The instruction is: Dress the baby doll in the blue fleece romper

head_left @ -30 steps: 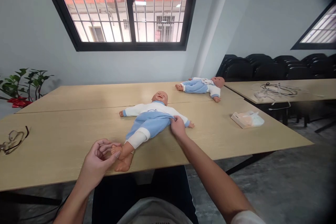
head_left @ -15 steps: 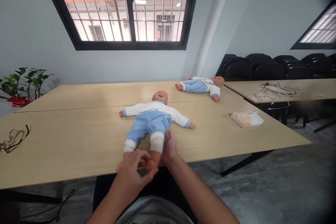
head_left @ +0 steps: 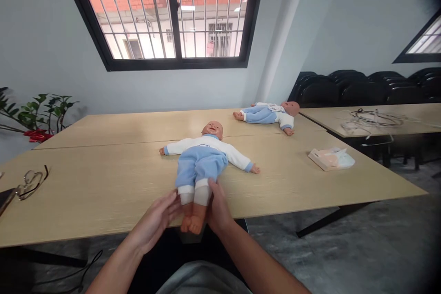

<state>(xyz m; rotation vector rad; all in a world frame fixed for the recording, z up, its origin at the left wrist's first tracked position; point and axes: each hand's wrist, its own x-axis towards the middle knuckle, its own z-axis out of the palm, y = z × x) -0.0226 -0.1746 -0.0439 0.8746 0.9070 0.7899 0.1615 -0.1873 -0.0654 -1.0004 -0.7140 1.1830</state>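
A baby doll (head_left: 201, 165) in a white top and light blue trousers lies on its back on the table, head away from me. Its lower legs lie side by side, with the bare feet at the table's front edge. My left hand (head_left: 160, 216) is at the outer left side of the legs, fingers stretched out and apart, the tips against the ankle. On the other side my right hand (head_left: 219, 209) cups the leg, its thumb along the white trouser cuff; its other fingers are mostly hidden.
A second doll (head_left: 263, 114) lies at the back right of the table (head_left: 103, 183). An open pack of white wipes or tissues (head_left: 331, 159) is to the right. Eyeglasses (head_left: 32, 183) lie at the left, beside a dark flat object (head_left: 6, 200). Cables (head_left: 375, 118) cover part of another table.
The doll's legs have come together from a spread position. My left hand has released the foot it was gripping and opened beside the legs. My right hand stays at the leg.
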